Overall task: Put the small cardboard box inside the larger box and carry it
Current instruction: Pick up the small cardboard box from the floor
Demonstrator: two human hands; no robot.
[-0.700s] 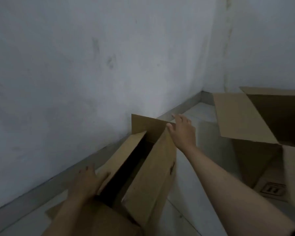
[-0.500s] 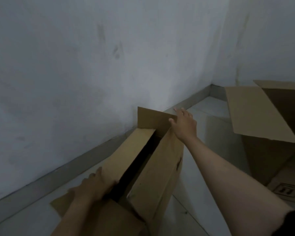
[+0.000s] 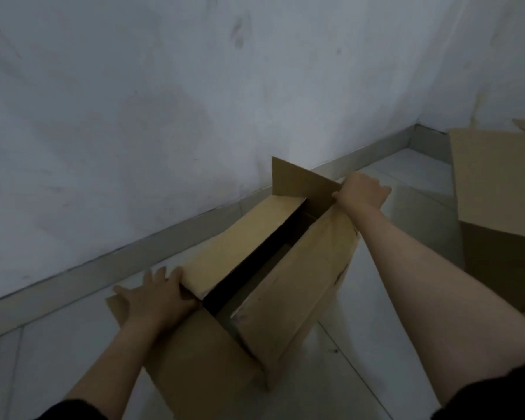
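Observation:
The small cardboard box (image 3: 291, 277) stands on the floor by the wall, its two long top flaps half folded with a dark gap between them. My left hand (image 3: 156, 298) presses on the near end, fingers spread over the near flap and the corner of the left flap. At the far end, my right hand (image 3: 359, 192) grips the box's top corner beside the upright end flap. The larger box (image 3: 497, 207) stands open at the right edge, partly cut off by the frame.
A white wall (image 3: 164, 116) with a grey skirting strip runs close behind the small box and meets a second wall in the corner at the upper right. Pale floor tiles (image 3: 391, 298) lie between the two boxes.
My view has swung left and down. My left hand slid onto the near end of the small box and my right hand closed on its far corner. The long flaps lie flatter.

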